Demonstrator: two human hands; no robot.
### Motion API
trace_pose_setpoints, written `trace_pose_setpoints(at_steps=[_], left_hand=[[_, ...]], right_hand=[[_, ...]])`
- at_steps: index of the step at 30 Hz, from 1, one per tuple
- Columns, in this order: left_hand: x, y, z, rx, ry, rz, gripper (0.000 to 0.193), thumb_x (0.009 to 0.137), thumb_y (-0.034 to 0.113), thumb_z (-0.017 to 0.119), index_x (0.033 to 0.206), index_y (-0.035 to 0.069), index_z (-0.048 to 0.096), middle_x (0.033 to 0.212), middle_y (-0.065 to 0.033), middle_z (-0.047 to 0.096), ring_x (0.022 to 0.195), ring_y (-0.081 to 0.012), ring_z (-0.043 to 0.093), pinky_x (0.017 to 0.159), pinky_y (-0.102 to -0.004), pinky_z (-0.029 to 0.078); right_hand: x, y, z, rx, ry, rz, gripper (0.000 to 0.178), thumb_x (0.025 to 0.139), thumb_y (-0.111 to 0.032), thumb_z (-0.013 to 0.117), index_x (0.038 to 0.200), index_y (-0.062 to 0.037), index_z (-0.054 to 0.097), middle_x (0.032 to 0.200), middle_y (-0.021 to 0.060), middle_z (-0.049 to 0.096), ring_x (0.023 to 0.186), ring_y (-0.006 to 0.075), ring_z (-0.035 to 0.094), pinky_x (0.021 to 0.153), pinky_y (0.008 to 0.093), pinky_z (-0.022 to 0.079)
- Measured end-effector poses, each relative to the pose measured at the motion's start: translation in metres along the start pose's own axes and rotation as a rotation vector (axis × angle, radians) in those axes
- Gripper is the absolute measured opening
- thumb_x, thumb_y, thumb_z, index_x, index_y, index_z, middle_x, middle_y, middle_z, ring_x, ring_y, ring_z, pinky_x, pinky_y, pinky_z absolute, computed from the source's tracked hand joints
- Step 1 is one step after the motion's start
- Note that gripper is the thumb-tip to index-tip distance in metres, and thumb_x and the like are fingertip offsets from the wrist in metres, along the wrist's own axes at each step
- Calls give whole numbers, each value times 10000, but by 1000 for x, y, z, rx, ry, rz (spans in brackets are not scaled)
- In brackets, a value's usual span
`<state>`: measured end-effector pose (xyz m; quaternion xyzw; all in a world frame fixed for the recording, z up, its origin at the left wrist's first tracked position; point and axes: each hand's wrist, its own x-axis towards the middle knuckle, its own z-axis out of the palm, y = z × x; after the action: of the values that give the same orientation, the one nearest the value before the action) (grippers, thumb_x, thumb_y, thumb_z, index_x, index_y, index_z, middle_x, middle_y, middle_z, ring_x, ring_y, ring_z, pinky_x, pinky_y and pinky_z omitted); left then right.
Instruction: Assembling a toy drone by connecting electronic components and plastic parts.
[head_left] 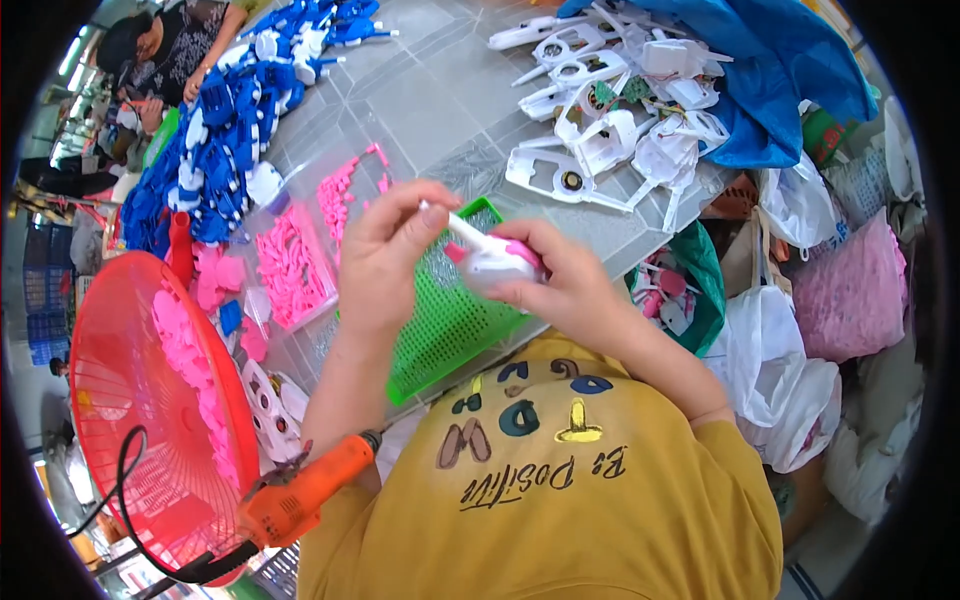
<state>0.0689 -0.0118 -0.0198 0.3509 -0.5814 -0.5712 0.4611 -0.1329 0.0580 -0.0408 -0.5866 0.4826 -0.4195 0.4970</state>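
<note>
In front of my chest, my right hand [560, 275] grips the rounded body of a white-and-pink plastic toy [490, 264], thumb and fingers wrapped round it. A slim white stem sticks out of the toy to the upper left. My left hand [395, 245] pinches at the end of this stem with thumb and forefinger. Whether a smaller piece sits between those fingertips, I cannot make out. Below both hands lies a green perforated basket [440, 348] with small silvery metal pieces [440, 268], probably screws, in its far part.
Pink plastic parts [290, 260] fill a clear tray on the left. A red basket [160, 370] and an orange power tool [310, 492] are nearer. Blue parts [225, 130] and white housings [600, 130] are heaped farther off. A green bag [705, 285] hangs right. Another person [185, 50] sits far left.
</note>
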Motion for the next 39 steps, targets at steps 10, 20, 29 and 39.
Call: trace_pose_setpoints(at_steps=[10,20,29,39], left_hand=[[-73,26,-102,-155,-117,59,675,974,538,512,1349,-23,502,1172,-167,594,1037,-248,595,892,-386,478],[-169,50,-75,61,199,76,798,768,213,788,1415,-55,405,1037,-162,631,979,-280,623,913,-422,471],[-100,19,-27,-92,124,303,377,768,105,699,1090,-19,546,778,-75,577,747,-214,600,883,-504,499],[-85,-24,7,-143,-51,164,232,754,-12,722,973,0,644,887,-69,655,703,-103,580,623,-240,461]], right_hand=[[-5,12,16,760,-99,470,474,892,-189,726,1272,17,532,1066,73,654,925,134,647,797,287,530],[12,35,38,819,-92,495,368,900,-150,639,1229,-2,566,1031,92,692,879,181,688,775,327,558],[15,37,13,718,87,356,381,948,-170,600,1254,28,489,1079,153,674,946,230,683,799,356,572],[28,45,6,839,70,270,374,989,-189,549,1303,10,507,1079,225,690,872,264,710,768,359,595]])
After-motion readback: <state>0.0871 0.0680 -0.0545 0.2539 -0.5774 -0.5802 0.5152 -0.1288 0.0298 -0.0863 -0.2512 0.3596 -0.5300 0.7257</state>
